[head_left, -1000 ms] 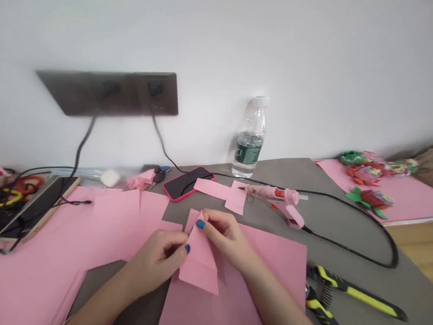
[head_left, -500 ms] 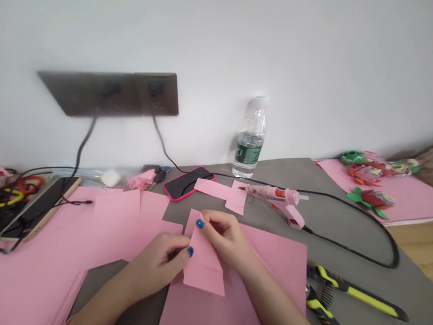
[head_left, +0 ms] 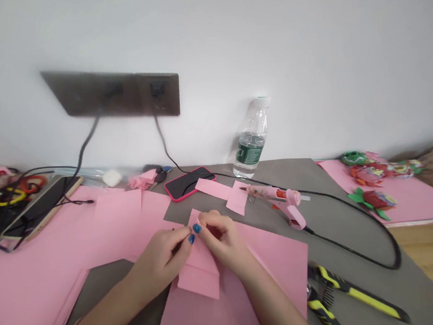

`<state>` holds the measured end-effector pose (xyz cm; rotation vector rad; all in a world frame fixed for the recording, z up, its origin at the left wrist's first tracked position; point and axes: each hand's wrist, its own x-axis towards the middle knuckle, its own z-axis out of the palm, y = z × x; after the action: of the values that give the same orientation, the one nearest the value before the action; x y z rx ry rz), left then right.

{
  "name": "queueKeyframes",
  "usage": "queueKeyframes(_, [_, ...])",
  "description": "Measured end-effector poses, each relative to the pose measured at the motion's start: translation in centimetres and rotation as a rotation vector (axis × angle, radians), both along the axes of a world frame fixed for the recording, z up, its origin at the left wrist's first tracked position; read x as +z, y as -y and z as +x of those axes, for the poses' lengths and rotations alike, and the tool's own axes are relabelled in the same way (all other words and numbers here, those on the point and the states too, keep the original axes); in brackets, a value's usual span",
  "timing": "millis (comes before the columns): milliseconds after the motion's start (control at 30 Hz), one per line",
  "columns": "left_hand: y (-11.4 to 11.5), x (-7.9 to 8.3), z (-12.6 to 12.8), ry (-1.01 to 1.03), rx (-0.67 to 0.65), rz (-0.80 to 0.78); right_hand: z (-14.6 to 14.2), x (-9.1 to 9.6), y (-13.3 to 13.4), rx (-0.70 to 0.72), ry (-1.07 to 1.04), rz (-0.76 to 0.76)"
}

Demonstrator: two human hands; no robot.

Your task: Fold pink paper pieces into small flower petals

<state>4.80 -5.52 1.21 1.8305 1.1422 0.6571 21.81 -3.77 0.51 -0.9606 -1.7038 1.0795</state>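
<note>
Both my hands meet over a small pink paper piece (head_left: 200, 278) in the middle of the table. My left hand (head_left: 162, 260) pinches its left upper edge, thumb and fingers closed. My right hand (head_left: 220, 238) pinches the top of the same piece, fingers curled round it. The nails are painted blue. The piece hangs down with a fold line across it and lies over a large pink sheet (head_left: 266, 272) on the grey table (head_left: 349, 230).
A pink glue gun (head_left: 280, 198) with a black cord lies behind the hands, beside two pink paper scraps (head_left: 224, 193), a phone (head_left: 187, 182) and a water bottle (head_left: 251, 138). Yellow-handled shears (head_left: 345, 302) lie at right. Paper flowers (head_left: 371, 175) sit far right. Cables and clutter (head_left: 13, 196) fill the left.
My two thumbs have drawn together at the top of the paper piece, and the piece has turned slightly so that its lower edge lies more level.
</note>
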Motion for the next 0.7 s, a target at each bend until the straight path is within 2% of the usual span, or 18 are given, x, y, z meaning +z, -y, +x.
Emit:
queueKeyframes(300, [-0.42, 0.22, -0.33, 0.075, -0.046, -0.09, 0.12, -0.04, -0.07, 0.044, -0.046, -0.021])
queueKeyframes(500, [-0.54, 0.35, -0.59, 0.073, -0.068, -0.14, -0.14, -0.29, -0.1, 0.015, -0.086, -0.081])
queueKeyframes(700, [-0.52, 0.42, -0.71, 0.104, -0.079, -0.142, 0.33, -0.39, -0.51, 0.016, -0.252, -0.159])
